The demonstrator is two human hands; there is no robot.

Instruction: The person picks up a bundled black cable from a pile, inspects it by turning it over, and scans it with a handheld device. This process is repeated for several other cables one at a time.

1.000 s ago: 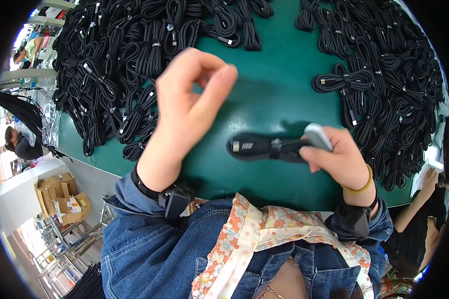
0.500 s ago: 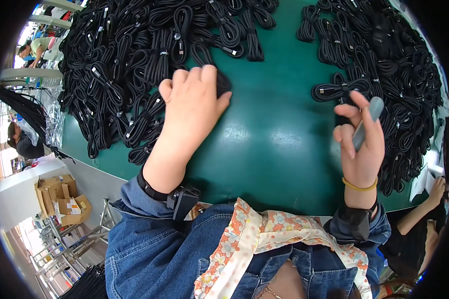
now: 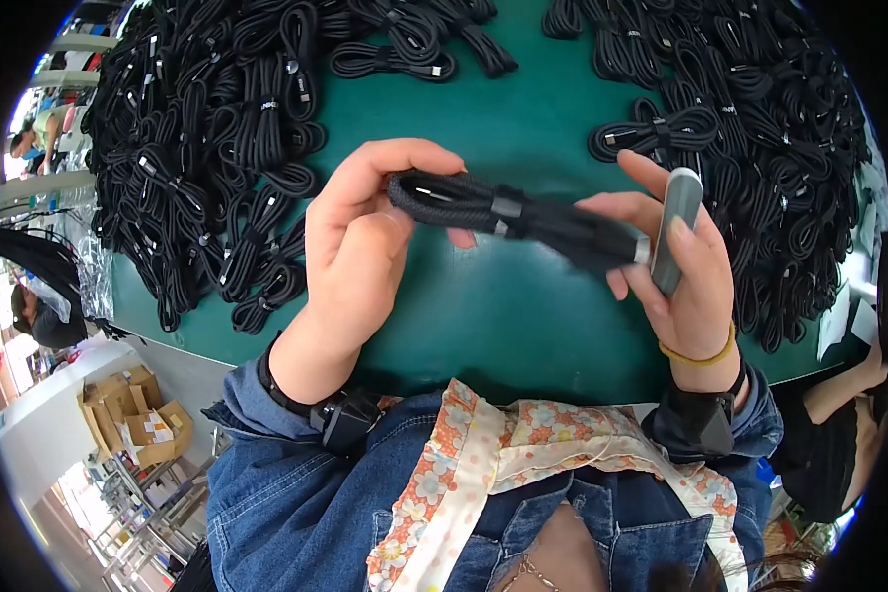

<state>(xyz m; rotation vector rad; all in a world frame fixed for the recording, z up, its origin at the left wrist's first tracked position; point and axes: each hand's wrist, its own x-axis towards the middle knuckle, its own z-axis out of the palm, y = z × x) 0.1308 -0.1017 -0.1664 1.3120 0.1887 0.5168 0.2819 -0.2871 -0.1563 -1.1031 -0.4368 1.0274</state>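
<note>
My left hand (image 3: 350, 271) is closed on one end of a coiled black cable (image 3: 469, 207), held tilted above the green table. A strap binds the coil at its middle, and a silvery connector end shows at its right, which is blurred. My right hand (image 3: 699, 291) grips a slim grey-green tool (image 3: 677, 232) with a rounded end, pressed under the thumb. Its kind I cannot make out. Fingers of that hand reach to the right end of the cable; whether they grip it is unclear.
Strapped black cable coils are heaped at the left (image 3: 197, 128) and right (image 3: 760, 148) of the green table (image 3: 533, 345). One coil (image 3: 656, 133) lies just beyond my right hand. Cardboard boxes (image 3: 133, 414) stand low at the left. A co-worker's arm (image 3: 844, 395) shows at the right edge.
My left hand has picked up a cable coil from the left pile and brought it to the middle. My right hand has turned and moved slightly left toward it, keeping the grey-green tool.
</note>
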